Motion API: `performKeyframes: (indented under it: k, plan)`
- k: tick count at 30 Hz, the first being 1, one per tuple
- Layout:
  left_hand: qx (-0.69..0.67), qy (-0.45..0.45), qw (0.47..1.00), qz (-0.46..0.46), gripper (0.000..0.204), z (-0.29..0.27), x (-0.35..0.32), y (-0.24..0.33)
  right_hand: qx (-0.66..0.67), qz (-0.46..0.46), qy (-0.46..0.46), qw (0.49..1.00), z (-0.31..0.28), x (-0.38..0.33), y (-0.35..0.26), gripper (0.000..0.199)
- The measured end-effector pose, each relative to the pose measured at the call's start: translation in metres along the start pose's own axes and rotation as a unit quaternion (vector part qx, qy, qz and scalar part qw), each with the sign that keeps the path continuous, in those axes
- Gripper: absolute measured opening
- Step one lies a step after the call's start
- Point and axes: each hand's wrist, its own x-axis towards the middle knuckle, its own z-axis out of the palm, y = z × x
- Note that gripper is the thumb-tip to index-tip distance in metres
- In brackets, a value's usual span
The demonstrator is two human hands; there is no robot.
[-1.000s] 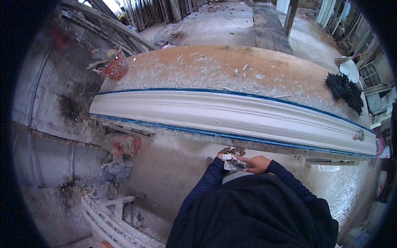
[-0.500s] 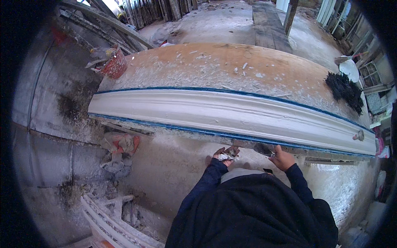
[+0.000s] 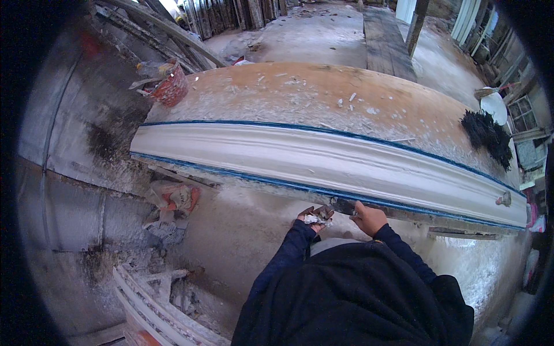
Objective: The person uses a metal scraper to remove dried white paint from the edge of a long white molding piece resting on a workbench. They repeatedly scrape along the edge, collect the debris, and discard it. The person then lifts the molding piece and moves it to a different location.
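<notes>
A long white plaster moulding [image 3: 277,151] with ridged lines lies across the table, with blue strips [image 3: 254,177] along both long edges. Just below its near edge, my left hand [image 3: 310,225] is cupped palm up, holding a clump of white plaster scraps [image 3: 318,218]. My right hand [image 3: 370,220] grips a scraper [image 3: 344,206] whose dark flat blade points left toward the left hand. The blade's tip is close to the left fingers; whether they touch I cannot tell. Most of the scraper's handle is hidden inside my right fist.
White chips litter the tan tabletop [image 3: 323,83] beyond the moulding. A red bucket [image 3: 172,86] stands at the far left corner, a bundle of black bristles [image 3: 486,137] at the right. A small lump [image 3: 504,199] sits on the moulding's right end. White slatted pieces [image 3: 156,305] lie lower left.
My right hand has moved left with the scraper, bringing the blade close to my left hand. The left hand keeps its clump, nearly in place. The view has shifted slightly.
</notes>
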Motion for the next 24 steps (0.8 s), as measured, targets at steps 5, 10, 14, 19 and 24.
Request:
performKeyframes:
  k: [5, 10, 14, 19, 24]
  plan:
    - [-0.006, -0.037, 0.999, -0.001, 0.047, -0.011, 0.0, 0.008, -0.012, 0.025, -0.039, 0.999, -0.011, -0.013, 0.008, 0.035]
    - [-0.021, -0.016, 1.0, 0.005, 0.044, -0.007, -0.001, 0.007, 0.034, -0.014, 0.026, 0.999, 0.008, 0.003, -0.01, 0.031]
    - [-0.018, 0.021, 0.999, 0.03, 0.044, -0.012, -0.002, 0.009, 0.036, 0.002, 0.004, 0.999, 0.011, 0.01, -0.023, 0.03]
    - [-0.02, -0.004, 1.0, -0.019, 0.042, 0.001, -0.007, 0.01, 0.006, 0.009, -0.023, 1.0, -0.001, 0.004, -0.011, 0.032]
    - [-0.006, 0.081, 0.997, 0.007, 0.04, 0.021, -0.012, 0.007, 0.022, 0.013, -0.029, 0.999, 0.02, 0.016, -0.026, 0.032]
